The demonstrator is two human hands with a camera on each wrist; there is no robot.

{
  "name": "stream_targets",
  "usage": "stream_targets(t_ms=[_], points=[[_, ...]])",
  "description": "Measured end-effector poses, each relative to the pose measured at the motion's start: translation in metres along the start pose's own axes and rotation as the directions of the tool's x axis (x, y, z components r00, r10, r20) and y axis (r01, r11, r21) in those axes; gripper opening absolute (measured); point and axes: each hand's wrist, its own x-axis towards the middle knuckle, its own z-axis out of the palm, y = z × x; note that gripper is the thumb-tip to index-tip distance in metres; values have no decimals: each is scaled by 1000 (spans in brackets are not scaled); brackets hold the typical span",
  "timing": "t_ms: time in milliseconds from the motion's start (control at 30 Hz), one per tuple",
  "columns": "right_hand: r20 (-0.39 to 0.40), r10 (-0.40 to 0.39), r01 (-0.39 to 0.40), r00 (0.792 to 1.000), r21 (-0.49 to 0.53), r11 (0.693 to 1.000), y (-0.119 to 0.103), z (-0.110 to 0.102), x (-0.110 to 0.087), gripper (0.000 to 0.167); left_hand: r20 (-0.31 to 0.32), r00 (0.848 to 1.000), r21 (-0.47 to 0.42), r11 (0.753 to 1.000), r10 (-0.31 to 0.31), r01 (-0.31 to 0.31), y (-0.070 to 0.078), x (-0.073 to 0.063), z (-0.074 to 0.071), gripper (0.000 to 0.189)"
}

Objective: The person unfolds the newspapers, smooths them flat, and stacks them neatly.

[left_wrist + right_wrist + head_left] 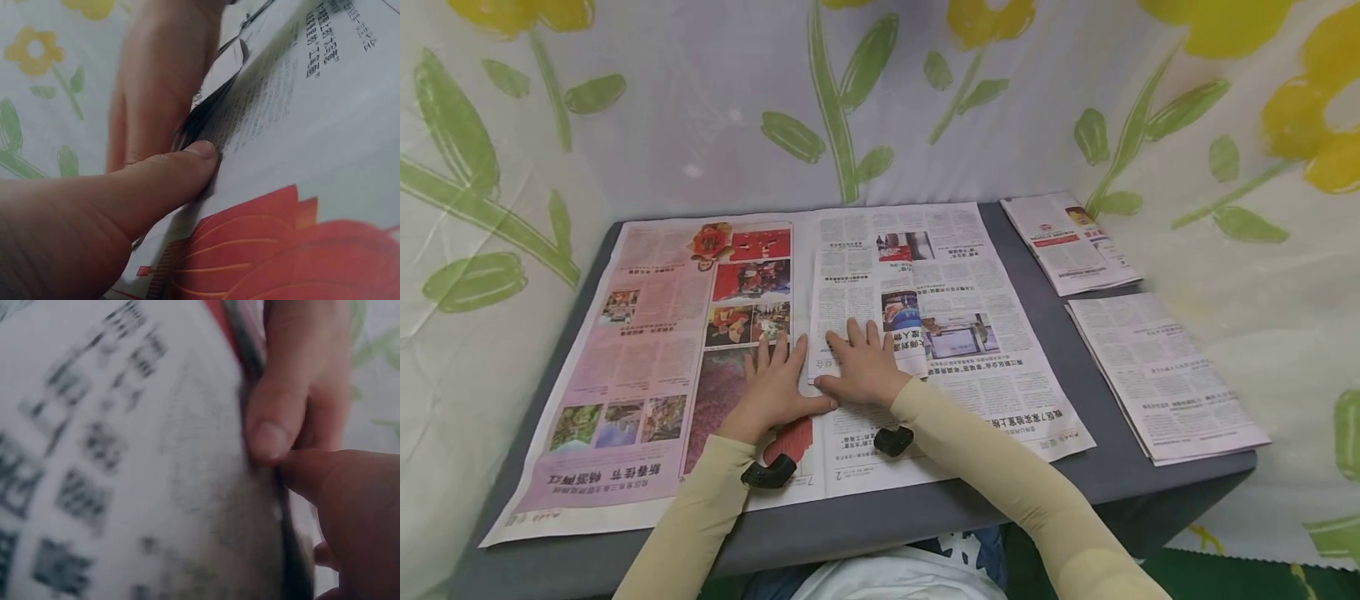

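Note:
A large newspaper (655, 367) lies spread open on the dark grey table (850, 533). On its right page lies a smaller folded piece of newspaper (846, 292); whether it is a separate sheet cannot be told. My left hand (771, 387) rests with spread fingers on the left page beside the centre crease, its thumb reaching over the crease. Fingers spread, my right hand (863, 362) presses on the lower part of the folded piece. In the left wrist view, the left thumb (162, 181) touches the paper near a red printed picture (281, 250). The right wrist view shows both hands close together.
Two folded newspaper stacks lie on the right side: one at the back (1067, 242), another nearer the front (1165, 375). A flower-patterned cloth (700, 108) hangs behind and beside the table. Black wrist cameras (769, 472) sit under both wrists.

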Motion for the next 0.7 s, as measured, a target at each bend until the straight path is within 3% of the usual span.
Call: stream_targets(t_ms=[300,700], points=[[25,-29,29,999,-3,1000,9,6,-2,80,-34,999,13,1000,4,-4,0,0,3,113],[24,-77,77,997,-5,997,15,5,-7,77,-32,999,-11,1000,9,-9,-2,0,5,110]])
